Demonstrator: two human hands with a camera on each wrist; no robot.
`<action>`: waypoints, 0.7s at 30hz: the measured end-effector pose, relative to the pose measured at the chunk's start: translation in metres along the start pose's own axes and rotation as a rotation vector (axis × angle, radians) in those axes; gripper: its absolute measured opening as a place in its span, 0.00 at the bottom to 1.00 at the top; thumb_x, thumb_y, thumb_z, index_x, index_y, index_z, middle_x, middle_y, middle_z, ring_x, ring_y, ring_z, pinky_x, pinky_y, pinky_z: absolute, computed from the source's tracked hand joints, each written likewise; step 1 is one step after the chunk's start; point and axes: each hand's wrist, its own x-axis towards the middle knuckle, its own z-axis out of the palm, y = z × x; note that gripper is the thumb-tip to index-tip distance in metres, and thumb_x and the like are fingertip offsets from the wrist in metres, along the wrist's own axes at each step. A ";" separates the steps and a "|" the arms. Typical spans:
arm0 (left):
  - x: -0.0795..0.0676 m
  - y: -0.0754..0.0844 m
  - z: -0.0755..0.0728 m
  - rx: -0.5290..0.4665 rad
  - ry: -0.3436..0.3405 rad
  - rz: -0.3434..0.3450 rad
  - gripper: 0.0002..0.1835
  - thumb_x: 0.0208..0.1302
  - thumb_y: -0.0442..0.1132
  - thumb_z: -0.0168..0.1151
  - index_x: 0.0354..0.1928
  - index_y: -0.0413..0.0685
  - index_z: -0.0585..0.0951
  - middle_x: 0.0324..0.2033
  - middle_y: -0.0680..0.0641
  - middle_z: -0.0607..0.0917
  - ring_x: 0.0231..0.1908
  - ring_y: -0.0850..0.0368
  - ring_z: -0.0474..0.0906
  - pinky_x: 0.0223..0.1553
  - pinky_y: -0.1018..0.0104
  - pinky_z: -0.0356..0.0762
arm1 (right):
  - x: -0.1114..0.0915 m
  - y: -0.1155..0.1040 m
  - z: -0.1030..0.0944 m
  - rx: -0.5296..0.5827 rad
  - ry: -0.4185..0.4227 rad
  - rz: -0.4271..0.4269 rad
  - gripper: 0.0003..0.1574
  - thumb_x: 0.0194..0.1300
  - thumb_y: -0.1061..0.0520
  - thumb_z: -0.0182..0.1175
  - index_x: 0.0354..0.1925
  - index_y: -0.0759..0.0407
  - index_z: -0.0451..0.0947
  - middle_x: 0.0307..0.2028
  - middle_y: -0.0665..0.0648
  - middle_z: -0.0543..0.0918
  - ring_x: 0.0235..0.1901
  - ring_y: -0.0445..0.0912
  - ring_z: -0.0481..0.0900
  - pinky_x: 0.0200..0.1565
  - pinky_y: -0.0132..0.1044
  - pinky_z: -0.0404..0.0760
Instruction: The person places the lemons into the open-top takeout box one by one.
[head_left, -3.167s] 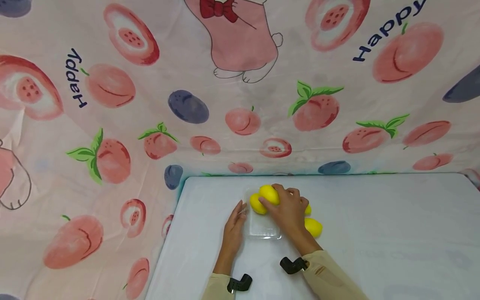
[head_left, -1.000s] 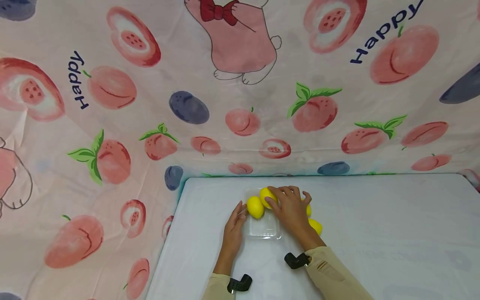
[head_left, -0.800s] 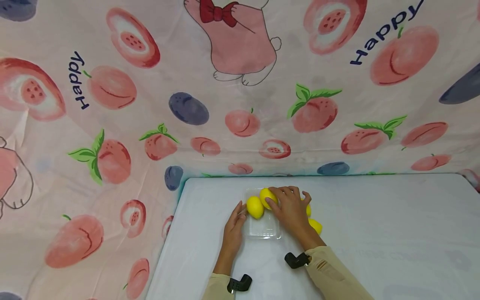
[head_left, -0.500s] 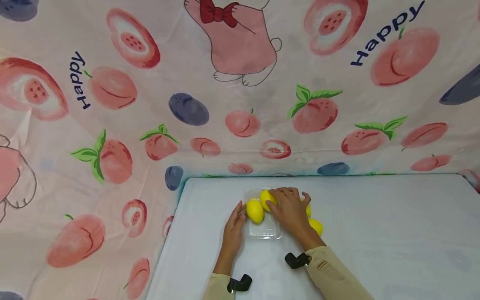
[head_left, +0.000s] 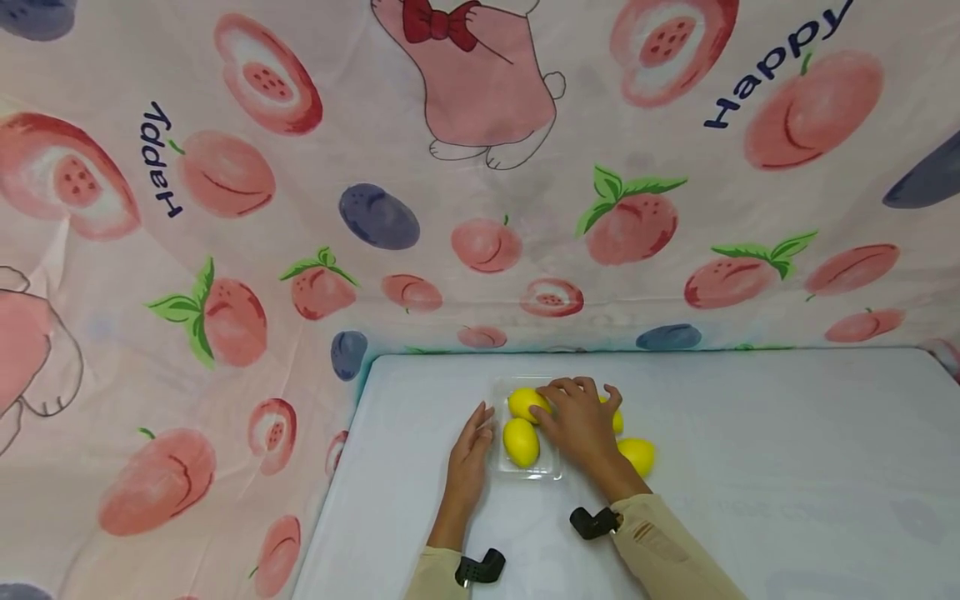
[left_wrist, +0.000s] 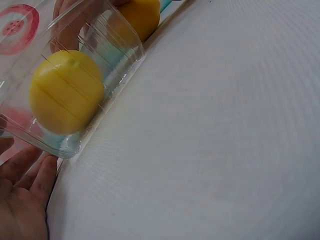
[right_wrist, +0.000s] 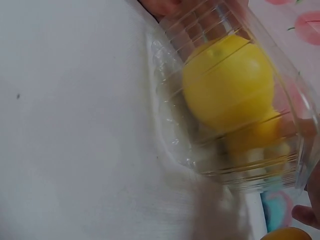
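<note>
A clear plastic box (head_left: 525,477) stands open on the table, with two yellow lemons in it. One lemon (head_left: 521,442) lies toward the near side. Behind it, my right hand (head_left: 581,421) holds another lemon (head_left: 527,405) between thumb and fingers at its right side. The straight fingers of my left hand (head_left: 467,462) rest along the box's left wall. In the left wrist view the near lemon (left_wrist: 67,92) shows through the ribbed wall, beside my left hand (left_wrist: 25,192). The right wrist view shows that lemon (right_wrist: 227,82) through the plastic too.
Two lemons lie on the white table (head_left: 750,500) right of the box: one lemon (head_left: 636,457) by my right wrist, another lemon (head_left: 617,422) partly hidden behind my right hand. A fruit-printed cloth (head_left: 480,192) hangs at the back and left.
The loose lemon in the box has moved from the back left toward the near side. The lemon at my right fingers has come lower and left. My left hand has stayed at the wall.
</note>
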 end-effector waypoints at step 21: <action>-0.004 -0.001 0.001 -0.011 0.023 0.014 0.26 0.81 0.43 0.47 0.78 0.56 0.64 0.70 0.51 0.75 0.67 0.49 0.75 0.71 0.53 0.70 | -0.005 0.003 -0.034 0.167 0.060 0.031 0.27 0.68 0.37 0.65 0.61 0.43 0.82 0.60 0.55 0.84 0.61 0.56 0.72 0.63 0.70 0.57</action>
